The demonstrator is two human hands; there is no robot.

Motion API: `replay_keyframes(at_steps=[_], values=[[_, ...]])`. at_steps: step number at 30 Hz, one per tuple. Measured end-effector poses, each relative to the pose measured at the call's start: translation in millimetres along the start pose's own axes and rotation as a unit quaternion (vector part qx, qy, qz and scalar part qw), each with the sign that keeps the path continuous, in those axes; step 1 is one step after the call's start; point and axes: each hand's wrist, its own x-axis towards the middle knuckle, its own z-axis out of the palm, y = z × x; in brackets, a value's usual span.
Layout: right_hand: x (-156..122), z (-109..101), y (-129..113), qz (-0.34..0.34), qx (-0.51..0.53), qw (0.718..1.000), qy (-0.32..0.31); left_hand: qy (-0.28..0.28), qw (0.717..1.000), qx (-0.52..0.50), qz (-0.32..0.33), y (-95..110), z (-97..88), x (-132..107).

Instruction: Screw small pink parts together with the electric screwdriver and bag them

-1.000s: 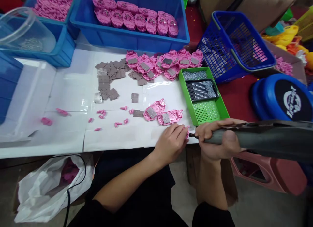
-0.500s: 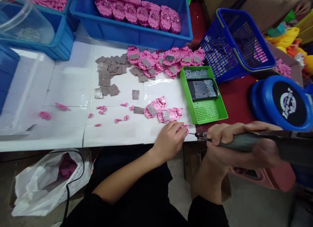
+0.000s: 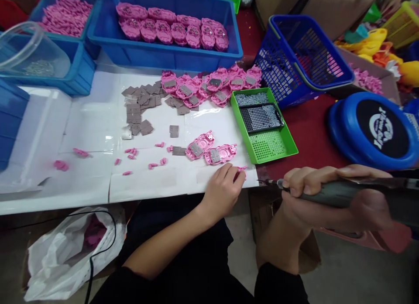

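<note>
Surface: white-sheeted bench point(image 3: 81, 134), seen from seated position.
L hand point(image 3: 222, 188): fingertips closed on small pink part point(image 3: 241, 169) at near edge of sheet.
R hand point(image 3: 356, 214): clenched round elec. screwdriver point(image 3: 330, 196); bit points left, tip near pink part, apart from it.
Shells: two pink shells point(image 3: 220, 154), grey plates fitted, just beyond L hand.
Tray: green tray point(image 3: 242, 129) w/ screws, rt of shells.
Far: loose grey plates point(image 3: 140, 107), shell pile point(image 3: 212, 83), blue bin point(image 3: 163, 55) behind.
</note>
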Motion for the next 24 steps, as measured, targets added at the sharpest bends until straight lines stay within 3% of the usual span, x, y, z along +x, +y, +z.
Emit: replay_keyframes(at_steps=[4,11,18,24], values=[[-1.2,2.9,-0.5,-0.005,-0.001,1.000,0.007,-0.018,1.000,-0.018,-0.002,0.0,-2.2,1.6],[-7.1,5.7,-8.1,0.011,0.018,1.000,0.020,0.035,0.999,0.011,-0.032,5.4,3.0,9.4],[-10.5,-3.3,-6.6,0.011,-0.015,0.999,0.029,0.065,0.994,-0.031,-0.076,11.3,3.9,14.9],[-10.0,-3.0,-7.8,0.000,0.009,1.000,0.027,0.080,0.994,-0.051,-0.059,6.0,2.0,15.9]])
